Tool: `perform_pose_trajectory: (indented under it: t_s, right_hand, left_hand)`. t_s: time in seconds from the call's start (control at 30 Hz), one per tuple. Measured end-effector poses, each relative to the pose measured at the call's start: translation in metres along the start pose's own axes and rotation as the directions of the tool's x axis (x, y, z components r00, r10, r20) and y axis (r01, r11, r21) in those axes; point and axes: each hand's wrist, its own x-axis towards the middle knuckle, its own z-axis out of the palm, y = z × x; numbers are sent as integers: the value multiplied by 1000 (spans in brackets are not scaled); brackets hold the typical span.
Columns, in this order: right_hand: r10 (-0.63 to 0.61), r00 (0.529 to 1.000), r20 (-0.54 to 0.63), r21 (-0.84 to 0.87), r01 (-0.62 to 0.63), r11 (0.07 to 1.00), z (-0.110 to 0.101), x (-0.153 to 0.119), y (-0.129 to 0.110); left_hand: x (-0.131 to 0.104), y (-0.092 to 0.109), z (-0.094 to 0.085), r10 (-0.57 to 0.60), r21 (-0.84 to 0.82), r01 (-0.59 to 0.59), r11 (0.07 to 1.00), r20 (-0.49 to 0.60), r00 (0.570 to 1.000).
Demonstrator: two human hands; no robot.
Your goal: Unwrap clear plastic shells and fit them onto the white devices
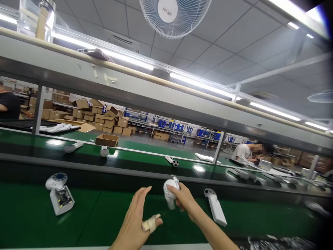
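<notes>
My right hand grips a small white handheld device by its round head, held above the green conveyor belt. My left hand hovers just left of it with fingers spread and a bandage on the thumb, holding nothing. A white device with its shell off, circuit board showing, lies on the belt to the left. Another white device lies flat on the belt to the right of my right hand.
A second green belt behind carries several white parts and an open cardboard box. A grey overhead beam spans the line. A seated person works at far right; another person's arm shows at far left. Stacked cartons stand behind.
</notes>
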Motion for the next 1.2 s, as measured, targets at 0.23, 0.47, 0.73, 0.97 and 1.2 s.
perform_pose_trajectory:
  t_s: [0.23, 0.47, 0.73, 0.97, 1.2]
  right_hand:
    - [-212, 871, 443, 688, -179, 703, 16, -88, -96]
    - [-287, 941, 180, 631, 114, 768, 12, -113, -105]
    - [-421, 902, -98, 110, 430, 896, 41, -134, -109]
    - [-483, 854, -193, 39, 499, 866, 67, -150, -109]
    - [-485, 874, -1, 178, 478, 860, 58, -146, -98]
  left_hand:
    - [1, 58, -38, -42, -106, 20, 994, -203, 978]
    - [16, 70, -90, -311, -877, 79, 474, -83, 947]
    - [7, 87, -91, -315, -962, 101, 252, 17, 949]
    - [2, 98, -94, -301, -961, 93, 262, 10, 954]
    - [-1, 97, -95, -287, -925, 71, 373, -43, 957]
